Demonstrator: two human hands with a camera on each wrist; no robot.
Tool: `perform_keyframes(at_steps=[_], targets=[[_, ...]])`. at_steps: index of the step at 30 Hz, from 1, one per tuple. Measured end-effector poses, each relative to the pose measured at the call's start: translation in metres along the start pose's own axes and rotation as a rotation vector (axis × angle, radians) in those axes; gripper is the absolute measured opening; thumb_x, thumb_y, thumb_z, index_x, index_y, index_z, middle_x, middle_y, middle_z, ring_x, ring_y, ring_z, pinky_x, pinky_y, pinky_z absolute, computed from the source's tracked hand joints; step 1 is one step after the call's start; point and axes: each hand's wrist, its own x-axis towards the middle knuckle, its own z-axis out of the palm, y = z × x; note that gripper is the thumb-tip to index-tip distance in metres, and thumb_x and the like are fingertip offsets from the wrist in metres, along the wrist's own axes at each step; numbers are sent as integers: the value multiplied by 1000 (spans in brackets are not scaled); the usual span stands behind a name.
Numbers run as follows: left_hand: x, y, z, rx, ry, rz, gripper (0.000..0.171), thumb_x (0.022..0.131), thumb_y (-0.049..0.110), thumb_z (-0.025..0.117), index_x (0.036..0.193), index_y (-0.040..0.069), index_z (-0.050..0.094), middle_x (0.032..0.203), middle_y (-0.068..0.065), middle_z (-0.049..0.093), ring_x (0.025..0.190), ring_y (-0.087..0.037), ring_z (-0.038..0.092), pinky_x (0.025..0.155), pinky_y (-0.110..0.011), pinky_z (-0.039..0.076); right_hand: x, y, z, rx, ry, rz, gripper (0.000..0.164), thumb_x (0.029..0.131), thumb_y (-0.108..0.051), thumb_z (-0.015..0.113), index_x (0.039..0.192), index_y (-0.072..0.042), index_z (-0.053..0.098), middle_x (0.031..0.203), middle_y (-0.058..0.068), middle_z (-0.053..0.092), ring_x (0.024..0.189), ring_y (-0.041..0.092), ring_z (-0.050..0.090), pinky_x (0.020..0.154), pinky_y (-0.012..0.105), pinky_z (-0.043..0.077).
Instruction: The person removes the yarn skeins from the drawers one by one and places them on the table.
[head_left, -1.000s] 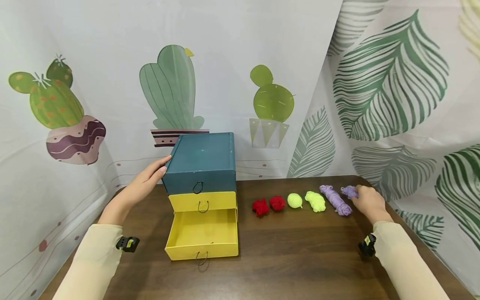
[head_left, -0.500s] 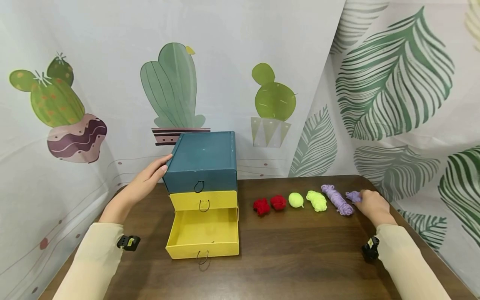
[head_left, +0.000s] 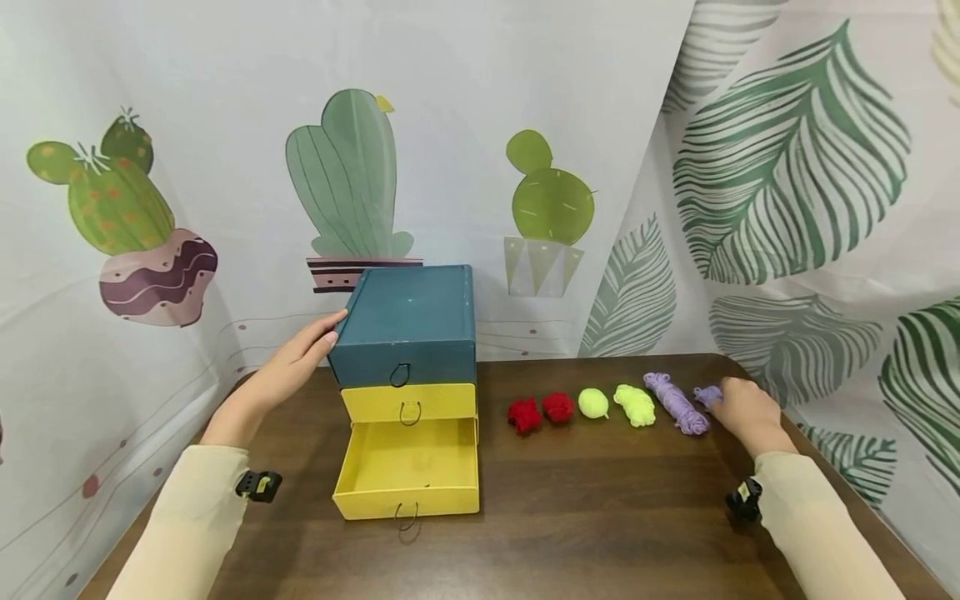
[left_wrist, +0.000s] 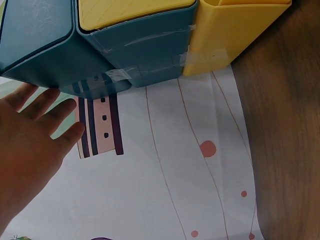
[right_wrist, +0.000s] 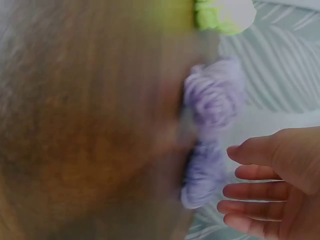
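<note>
My left hand [head_left: 300,354] rests with extended fingers against the left side of a drawer unit [head_left: 405,308], which has a teal top and yellow lower drawers. In the left wrist view the fingertips [left_wrist: 65,107] reach the teal box's wall. At the far right of the table, my right hand [head_left: 750,417] is beside a small purple yarn bundle [head_left: 707,397]. The right wrist view shows its fingers stretched towards that bundle [right_wrist: 205,175], apart from it and not curled round it. A longer purple yarn skein [head_left: 677,406] lies just left of the bundle.
Left of the purple skein lie a yellow-green yarn skein [head_left: 635,405], a yellow-green ball [head_left: 593,403] and two red yarn bundles [head_left: 558,407]. The bottom yellow drawer [head_left: 408,467] is pulled out towards the front. A patterned cloth [head_left: 450,167] hangs behind the table.
The small purple bundle and my right hand have shifted slightly to the right, away from the long skein. My left hand stays on the drawer unit. The head view has moved a little.
</note>
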Motion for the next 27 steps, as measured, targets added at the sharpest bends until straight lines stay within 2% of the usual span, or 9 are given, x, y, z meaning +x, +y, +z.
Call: perform_keyframes(at_steps=[7, 12, 16, 22, 27], targets=[[0, 1, -1, 5, 2, 6, 56, 106, 37, 33, 155, 13, 19, 157, -20, 16, 142, -43, 15, 109, -65, 18, -2, -28, -11, 15, 111, -72, 30, 86, -10, 58, 105, 14, 59, 102, 36, 58, 87, 56, 57, 64, 62, 47], [-1, 3, -1, 7, 1, 5, 55, 106, 33, 33, 155, 12, 19, 157, -21, 16, 142, -43, 15, 109, -65, 18, -8, -56, -15, 19, 228, -148, 27, 88, -10, 59, 104, 12, 61, 100, 31, 61, 85, 53, 59, 66, 62, 48], [-2, 3, 0, 2, 1, 5, 54, 106, 33, 33, 155, 12, 19, 157, -21, 16, 142, -43, 16, 108, -66, 18, -16, -84, -22, 44, 314, -214, 24, 87, -8, 60, 102, 10, 63, 98, 27, 63, 81, 50, 61, 61, 60, 49], [-2, 3, 0, -3, 2, 3, 55, 106, 33, 33, 155, 13, 19, 157, -20, 16, 142, -43, 15, 109, -65, 18, -27, -126, -29, 59, 444, -361, 18, 86, -6, 66, 98, 7, 64, 91, 21, 64, 70, 39, 63, 52, 53, 50], [-3, 4, 0, -4, 2, 1, 55, 106, 34, 33, 155, 13, 19, 157, -21, 16, 142, -44, 16, 108, -66, 18, -34, -157, -28, 60, 514, -480, 16, 84, -7, 69, 96, 3, 66, 90, 17, 65, 75, 38, 64, 54, 51, 51]])
